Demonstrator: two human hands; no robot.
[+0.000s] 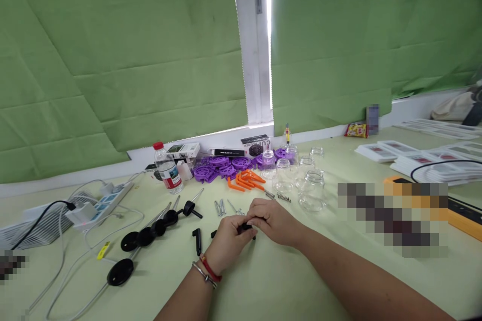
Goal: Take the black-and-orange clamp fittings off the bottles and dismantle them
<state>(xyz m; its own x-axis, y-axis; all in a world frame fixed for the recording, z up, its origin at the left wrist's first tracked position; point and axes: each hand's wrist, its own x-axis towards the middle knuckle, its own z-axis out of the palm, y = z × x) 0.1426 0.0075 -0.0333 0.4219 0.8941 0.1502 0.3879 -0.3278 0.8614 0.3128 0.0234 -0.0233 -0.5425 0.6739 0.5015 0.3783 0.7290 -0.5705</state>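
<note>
My left hand [228, 242] and my right hand [274, 222] meet low in the middle, fingers closed around a small black plastic part [248, 227]. Most of that part is hidden by the fingers, so its exact kind does not show. Just left of my left hand lies a black L-shaped piece [198, 242]. Beyond my fingers are silver bolts [220, 207] and, further right, coil springs [283, 197]. To the left, several black round discs [145, 236] with metal rods lie on the pale table [286, 281].
Orange hooked pieces [246, 179] and purple openwork parts [204, 173] are piled behind, beside clear jars [312, 190]. A water bottle [167, 168] stands at left. White cables and a power strip [109, 205] occupy the left side; white panels [422, 168] are stacked at right.
</note>
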